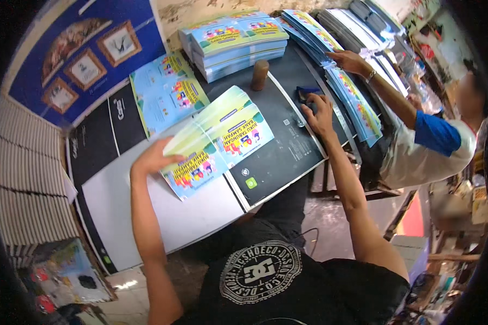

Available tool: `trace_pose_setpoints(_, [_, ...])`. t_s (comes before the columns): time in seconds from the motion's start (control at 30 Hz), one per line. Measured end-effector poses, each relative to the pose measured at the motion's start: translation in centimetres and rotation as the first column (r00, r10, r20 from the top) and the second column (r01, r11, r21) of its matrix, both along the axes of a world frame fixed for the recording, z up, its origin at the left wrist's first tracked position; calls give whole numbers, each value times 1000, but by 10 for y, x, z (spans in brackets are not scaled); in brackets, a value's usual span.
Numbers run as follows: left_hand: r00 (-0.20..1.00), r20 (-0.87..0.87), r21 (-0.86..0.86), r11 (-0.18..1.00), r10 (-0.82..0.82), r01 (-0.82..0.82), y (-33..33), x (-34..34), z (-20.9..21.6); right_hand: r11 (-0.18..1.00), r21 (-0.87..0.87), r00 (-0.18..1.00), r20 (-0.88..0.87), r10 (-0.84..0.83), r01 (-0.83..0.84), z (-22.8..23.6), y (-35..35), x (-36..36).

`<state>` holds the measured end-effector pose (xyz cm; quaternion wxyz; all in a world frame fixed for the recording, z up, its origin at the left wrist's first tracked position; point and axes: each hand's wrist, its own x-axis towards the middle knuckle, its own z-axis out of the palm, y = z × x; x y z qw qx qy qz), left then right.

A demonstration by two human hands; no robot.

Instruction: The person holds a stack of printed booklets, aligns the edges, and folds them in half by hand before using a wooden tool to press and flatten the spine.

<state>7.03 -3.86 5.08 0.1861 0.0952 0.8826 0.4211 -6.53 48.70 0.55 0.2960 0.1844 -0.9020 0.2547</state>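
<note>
A fanned bundle of printed sheets (pixel 236 116), green, yellow and blue with cartoon figures, lies over the middle of the table. My left hand (pixel 156 157) grips its left edge, the thumb on top; the fingers beneath are partly hidden. Farther right, my right hand (pixel 319 112) is curled at a small dark blue object (pixel 307 93) near the table's right edge. The hand partly covers that object, and I cannot make out its kind. A brown cylinder (pixel 259 75) stands upright between the bundle and a tall stack of similar sheets (pixel 238 40) at the back.
More printed sheets (pixel 165 92) lie at the back left. A white board (pixel 146 189) and black panels (pixel 276 157) cover the table. At right, a co-worker's hand (pixel 350 62) touches a long row of printed sheets (pixel 352 103). Pale stacked paper (pixel 30 179) stands at far left.
</note>
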Motion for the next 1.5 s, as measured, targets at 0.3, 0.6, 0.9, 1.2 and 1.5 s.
trace_pose_setpoints(0.3, [974, 215, -7, 998, 70, -70, 31, 37, 33, 999, -29, 994, 106, -18, 21, 2, 13, -4])
trace_pose_setpoints(0.6, [994, 77, 19, 996, 81, -82, 87, -36, 21, -457, -882, 688, -259, 678, 118, -13, 51, -3])
trace_pose_setpoints(0.9, [872, 312, 266, 846, 378, -462, 89, 11, -19, -350, -924, 825, -74, 561, 155, 27, 8, 55])
trace_pose_setpoints(1.2, [728, 449, 501, 530, 517, -685, 147, 81, -21, -91, -956, 743, 155, 651, 278, 47, -100, 120])
trace_pose_setpoints(1.5, [661, 473, 478, 461, 582, -748, 163, 100, -7, 685, -717, 789, 490, 370, 124, 30, -127, 160])
